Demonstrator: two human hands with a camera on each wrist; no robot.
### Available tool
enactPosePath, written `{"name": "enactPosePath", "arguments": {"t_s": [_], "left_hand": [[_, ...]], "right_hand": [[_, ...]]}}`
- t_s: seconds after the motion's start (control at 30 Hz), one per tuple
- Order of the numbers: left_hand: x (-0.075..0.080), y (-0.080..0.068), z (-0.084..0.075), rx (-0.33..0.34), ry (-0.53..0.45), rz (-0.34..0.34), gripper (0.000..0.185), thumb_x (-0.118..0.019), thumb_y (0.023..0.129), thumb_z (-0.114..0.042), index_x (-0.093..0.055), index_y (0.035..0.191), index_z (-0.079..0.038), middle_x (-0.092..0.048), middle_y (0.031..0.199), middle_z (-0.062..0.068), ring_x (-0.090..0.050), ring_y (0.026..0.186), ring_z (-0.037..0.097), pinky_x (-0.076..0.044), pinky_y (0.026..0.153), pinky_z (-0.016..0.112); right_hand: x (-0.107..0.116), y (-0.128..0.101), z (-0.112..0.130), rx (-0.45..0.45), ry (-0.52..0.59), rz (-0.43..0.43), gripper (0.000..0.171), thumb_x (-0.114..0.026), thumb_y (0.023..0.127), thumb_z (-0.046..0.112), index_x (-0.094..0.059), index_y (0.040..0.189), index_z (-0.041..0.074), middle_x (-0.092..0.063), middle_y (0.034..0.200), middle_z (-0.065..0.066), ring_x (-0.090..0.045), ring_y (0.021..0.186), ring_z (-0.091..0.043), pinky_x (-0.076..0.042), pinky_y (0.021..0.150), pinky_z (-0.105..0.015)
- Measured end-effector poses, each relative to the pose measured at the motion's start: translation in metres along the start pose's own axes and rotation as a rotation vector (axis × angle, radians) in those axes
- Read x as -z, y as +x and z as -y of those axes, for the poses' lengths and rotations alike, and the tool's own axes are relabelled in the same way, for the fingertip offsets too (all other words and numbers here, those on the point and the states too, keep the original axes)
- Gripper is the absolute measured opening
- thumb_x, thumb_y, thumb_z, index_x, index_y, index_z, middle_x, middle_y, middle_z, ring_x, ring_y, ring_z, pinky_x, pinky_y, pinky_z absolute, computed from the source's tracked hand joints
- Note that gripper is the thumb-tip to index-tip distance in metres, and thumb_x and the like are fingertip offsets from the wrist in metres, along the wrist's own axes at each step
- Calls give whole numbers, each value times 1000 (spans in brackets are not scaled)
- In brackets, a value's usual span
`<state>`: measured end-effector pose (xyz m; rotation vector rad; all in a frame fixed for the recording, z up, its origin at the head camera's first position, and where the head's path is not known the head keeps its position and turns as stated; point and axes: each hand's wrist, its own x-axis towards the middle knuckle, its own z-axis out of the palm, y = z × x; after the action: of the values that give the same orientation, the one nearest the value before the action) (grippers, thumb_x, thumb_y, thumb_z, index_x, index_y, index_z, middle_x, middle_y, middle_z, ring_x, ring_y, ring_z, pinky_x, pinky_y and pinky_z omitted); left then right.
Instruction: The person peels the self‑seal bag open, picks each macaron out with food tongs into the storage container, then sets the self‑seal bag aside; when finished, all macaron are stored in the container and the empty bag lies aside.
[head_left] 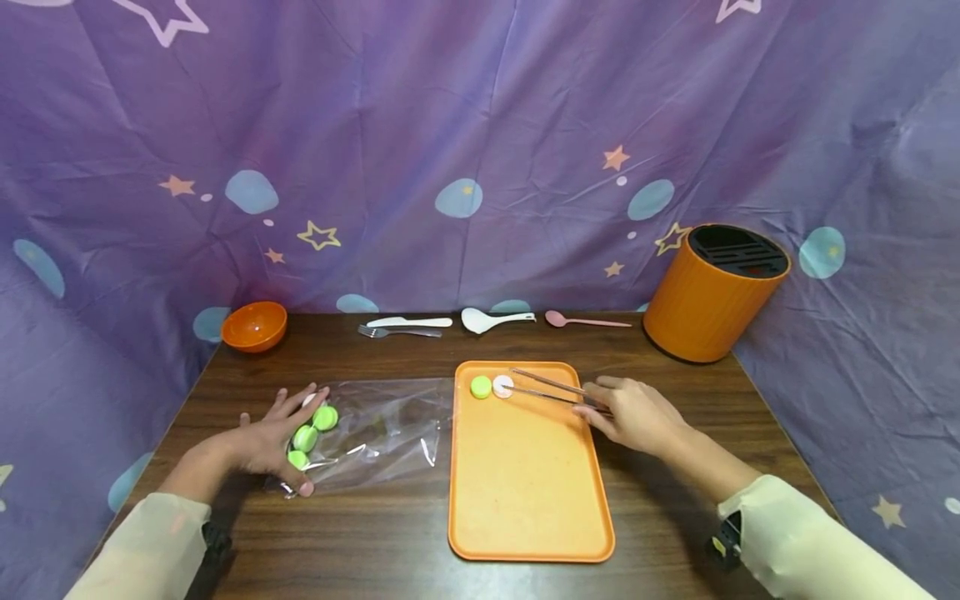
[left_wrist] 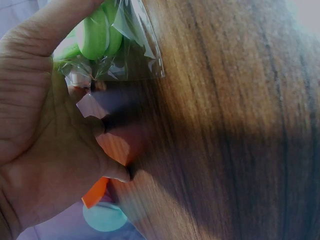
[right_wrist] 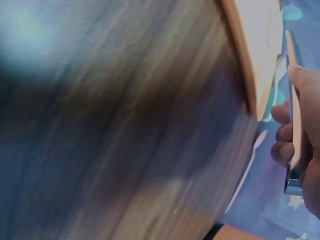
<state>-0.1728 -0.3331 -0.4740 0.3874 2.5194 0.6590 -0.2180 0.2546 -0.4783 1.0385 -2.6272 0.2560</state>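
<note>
My left hand (head_left: 266,446) lies spread over the end of a clear plastic bag (head_left: 390,425), thumb and fingers on either side of several green macarons (head_left: 305,437) inside it. In the left wrist view the bagged green macarons (left_wrist: 94,35) show beside the thumb, and the other fingers reach down to the table. My right hand (head_left: 637,414) grips metal tongs (head_left: 551,393), (right_wrist: 295,125) over the right edge of an orange tray (head_left: 528,483). One tong tip overlaps a whitish macaron (head_left: 502,383); the other arm stands apart behind it. A green macaron (head_left: 481,387) sits just left of that one.
Along the back lie a white knife (head_left: 408,322), a clear fork (head_left: 401,332), a white ladle (head_left: 495,320) and a pink spoon (head_left: 588,321). An orange bowl (head_left: 255,327) stands back left, an orange knife block (head_left: 708,300) back right. A patterned curtain (head_left: 480,150) hangs behind the wooden table (head_left: 375,533).
</note>
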Motion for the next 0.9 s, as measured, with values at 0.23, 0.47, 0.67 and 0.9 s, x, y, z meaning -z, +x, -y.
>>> {"name": "enactPosePath", "arguments": {"t_s": [0.23, 0.47, 0.67, 0.9], "left_hand": [[2, 0, 1, 6, -11, 16, 157, -105, 67, -45, 3, 178, -22, 13, 184, 25, 20, 162, 68, 13, 103, 103], [2, 0, 1, -2, -15, 17, 157, -105, 67, -46, 2, 179, -21, 13, 184, 25, 19, 162, 68, 12, 102, 103], [2, 0, 0, 5, -8, 14, 157, -105, 67, -46, 2, 179, -23, 12, 185, 23, 19, 163, 66, 12, 103, 103], [2, 1, 1, 9, 8, 6, 156, -106, 67, -44, 1, 179, -22, 11, 185, 23, 17, 163, 66, 10, 104, 103]], "right_hand": [[-2, 22, 24, 86, -3, -18, 26, -89, 95, 33, -82, 107, 10, -70, 86, 2, -58, 63, -6, -53, 55, -28], [-17, 43, 46, 215, -21, -34, 21, -87, 97, 34, -78, 98, 16, -57, 77, 7, -48, 56, -3, -47, 48, -26], [-25, 55, 56, 230, -26, -19, 19, -84, 99, 37, -75, 94, 20, -55, 77, 8, -49, 55, -4, -42, 47, -24], [-32, 69, 62, 253, -32, -39, 17, -84, 100, 33, -74, 93, 21, -60, 78, 10, -51, 56, -4, -40, 46, -25]]}}
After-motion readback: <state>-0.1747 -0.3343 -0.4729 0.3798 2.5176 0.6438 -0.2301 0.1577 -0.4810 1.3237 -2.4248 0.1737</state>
